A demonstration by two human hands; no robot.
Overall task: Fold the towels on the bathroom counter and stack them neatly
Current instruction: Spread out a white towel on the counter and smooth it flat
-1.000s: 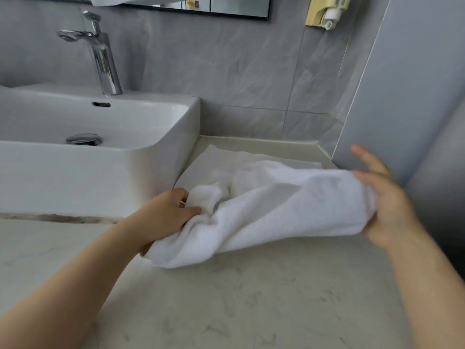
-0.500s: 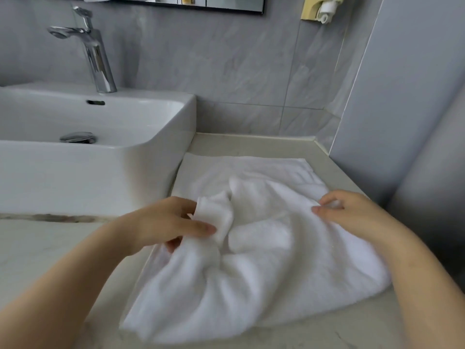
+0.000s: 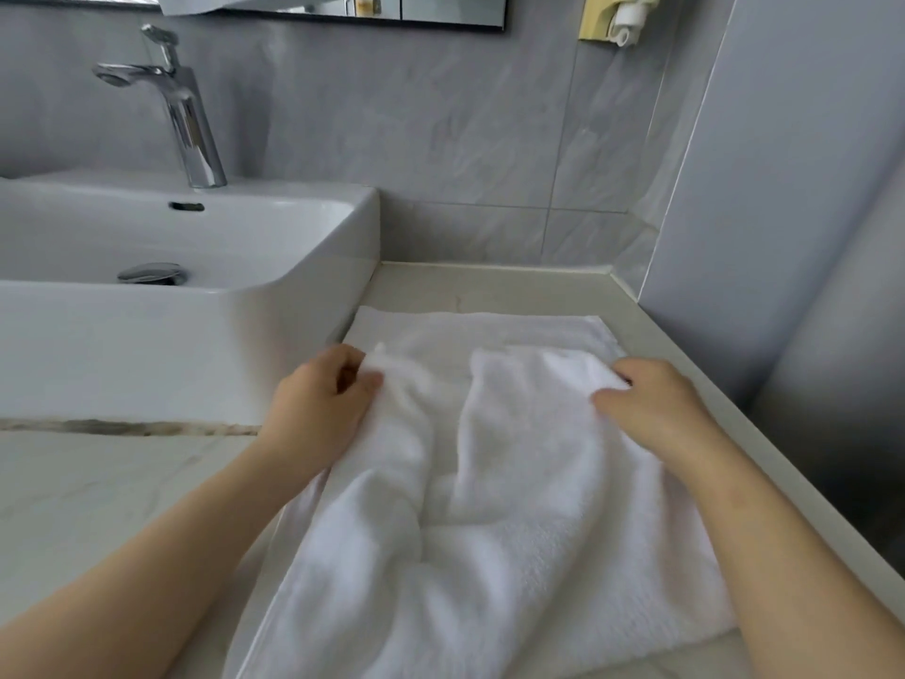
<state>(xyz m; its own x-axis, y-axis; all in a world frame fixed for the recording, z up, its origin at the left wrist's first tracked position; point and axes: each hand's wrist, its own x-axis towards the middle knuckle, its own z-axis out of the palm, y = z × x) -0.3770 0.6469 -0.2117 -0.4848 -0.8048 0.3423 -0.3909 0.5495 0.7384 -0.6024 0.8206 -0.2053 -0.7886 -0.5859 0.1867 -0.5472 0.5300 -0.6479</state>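
While the white towel (image 3: 489, 482) lies rumpled on the counter (image 3: 98, 492) just right of the sink (image 3: 196, 306), you have both hands on its far end. Left hand (image 3: 318, 414): grip curled, pinching the corner nearest the sink. Right hand (image 3: 656, 414): grip curled over the corner farthest from the sink, thumb tucked under the cloth, so the exact hold is partly hidden. A flatter towel layer (image 3: 489, 325) shows beyond them, toward the wall behind the sink. Judgement: the step is spreading before the fold. Pull both corners apart evenly, keep the far edge parallel to the sink's side, and smooth the central ridge before folding.
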